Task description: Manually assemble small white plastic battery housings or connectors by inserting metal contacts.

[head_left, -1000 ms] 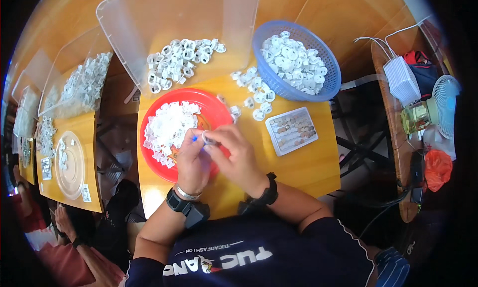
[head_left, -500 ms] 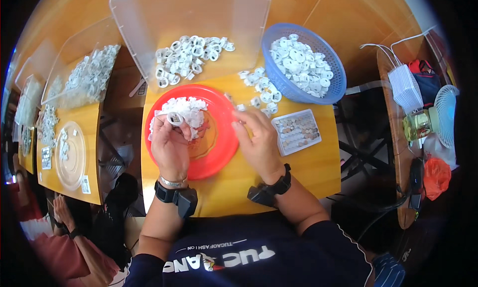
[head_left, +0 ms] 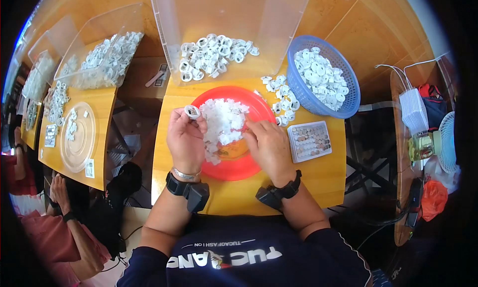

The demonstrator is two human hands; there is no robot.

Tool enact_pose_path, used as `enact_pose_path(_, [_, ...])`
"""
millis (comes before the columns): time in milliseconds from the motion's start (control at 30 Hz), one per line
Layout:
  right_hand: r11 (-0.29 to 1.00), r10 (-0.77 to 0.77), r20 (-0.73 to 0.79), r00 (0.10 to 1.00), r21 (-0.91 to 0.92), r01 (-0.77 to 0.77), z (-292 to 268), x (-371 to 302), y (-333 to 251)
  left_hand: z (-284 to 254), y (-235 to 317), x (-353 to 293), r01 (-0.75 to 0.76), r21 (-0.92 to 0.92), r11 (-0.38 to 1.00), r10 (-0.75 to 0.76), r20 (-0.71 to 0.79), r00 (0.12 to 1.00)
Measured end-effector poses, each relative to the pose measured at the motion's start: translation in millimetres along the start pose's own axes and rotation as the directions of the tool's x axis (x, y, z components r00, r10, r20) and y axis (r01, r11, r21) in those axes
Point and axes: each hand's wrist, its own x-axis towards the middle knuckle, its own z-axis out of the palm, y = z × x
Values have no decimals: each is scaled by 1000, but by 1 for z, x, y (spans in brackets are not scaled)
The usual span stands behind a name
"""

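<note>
Head view, red tray (head_left: pixel 234 171) on table (head_left: pixel 318 187), wood panelling (head_left: pixel 361 30)

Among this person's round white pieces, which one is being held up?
The piece gripped in the left hand. The others lie in the clear bin, in the blue basket or loose on the table.

Bright, even light covers the yellow table (head_left: pixel 323 190), washing out the white pieces (head_left: pixel 225 118) on the red plate (head_left: pixel 234 174). Deep shadow lies beneath the table. Fisheye bending curves straight edges outward, black swallows the corners, and detail at the far left seems out of focus.
</note>
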Motion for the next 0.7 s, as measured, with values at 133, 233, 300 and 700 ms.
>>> enact_pose_path(133, [990,-84,-10,996,111,85,6,-1,-2,2,-4,0,34,19,999,-34,-4,999])
enact_pose_path(233, [976,-135,24,991,174,129,11,-1,-14,4,-5,0,52,13,999,-52,-16,999])
enact_pose_path(300, [969,-189,25,982,165,183,15,0,-19,5,-5,-1,62,9,998,-61,-24,998])
enact_pose_path(700, [966,-124,-102,987,216,143,26,0,0,4,-10,-2,108,23,994,-108,18,994])
